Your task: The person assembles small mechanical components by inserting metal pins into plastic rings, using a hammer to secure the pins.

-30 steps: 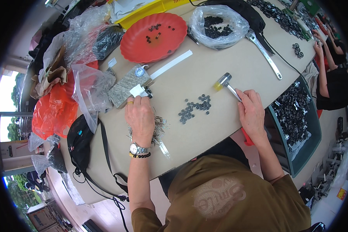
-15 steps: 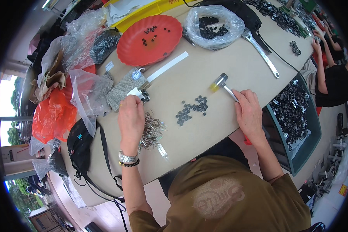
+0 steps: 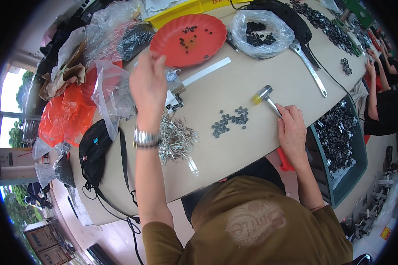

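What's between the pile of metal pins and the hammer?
A loose scatter of small dark round pieces, with bare tabletop between it and both the pins and the hammer. Shows in the head view.

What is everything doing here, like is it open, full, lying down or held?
Hammer: held, yellow face pointing left.
Right hand: closed around the hammer.
Left hand: blurred; can't tell if it holds anything.
Red plate: holding a few small dark pieces.
Clear bag: open, black pieces inside.
Metal pins: loose, piled up.
Round dark pieces: loosely scattered.
Green bin: open, heaped with black parts.
Wrench: lying flat.
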A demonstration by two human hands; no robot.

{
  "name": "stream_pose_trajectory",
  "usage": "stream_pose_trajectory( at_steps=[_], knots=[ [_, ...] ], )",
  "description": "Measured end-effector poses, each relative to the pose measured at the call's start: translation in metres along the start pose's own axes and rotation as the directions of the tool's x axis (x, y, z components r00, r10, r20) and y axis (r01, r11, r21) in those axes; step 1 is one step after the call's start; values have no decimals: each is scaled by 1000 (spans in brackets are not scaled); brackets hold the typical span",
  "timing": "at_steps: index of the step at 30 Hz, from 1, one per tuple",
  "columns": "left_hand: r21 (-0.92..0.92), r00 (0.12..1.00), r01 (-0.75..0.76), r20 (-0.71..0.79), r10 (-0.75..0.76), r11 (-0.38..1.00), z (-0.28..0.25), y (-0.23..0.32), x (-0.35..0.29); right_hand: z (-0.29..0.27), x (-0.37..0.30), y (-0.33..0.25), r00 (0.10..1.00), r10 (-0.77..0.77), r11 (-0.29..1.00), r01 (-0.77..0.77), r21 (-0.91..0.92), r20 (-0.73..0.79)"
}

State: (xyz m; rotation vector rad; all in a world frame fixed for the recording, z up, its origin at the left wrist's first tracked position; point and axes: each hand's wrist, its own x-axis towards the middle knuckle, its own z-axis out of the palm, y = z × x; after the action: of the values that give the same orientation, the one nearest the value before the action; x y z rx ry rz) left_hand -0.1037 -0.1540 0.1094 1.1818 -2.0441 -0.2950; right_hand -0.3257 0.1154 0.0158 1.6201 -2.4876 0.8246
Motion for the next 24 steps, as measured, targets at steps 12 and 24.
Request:
stream_pose_trajectory(
  at_steps=[12, 24],
  knots=[
    [334, 953, -164, 295, 62, 928, -24, -44, -144, -1, 0, -2, 1000, -26, 1000, 26, -12, -7],
    [219, 924, -257, 342, 173, 941, -37, -13, -174, 0, 0, -1, 1000, -22, 1000, 22, -17, -18]
  ],
)
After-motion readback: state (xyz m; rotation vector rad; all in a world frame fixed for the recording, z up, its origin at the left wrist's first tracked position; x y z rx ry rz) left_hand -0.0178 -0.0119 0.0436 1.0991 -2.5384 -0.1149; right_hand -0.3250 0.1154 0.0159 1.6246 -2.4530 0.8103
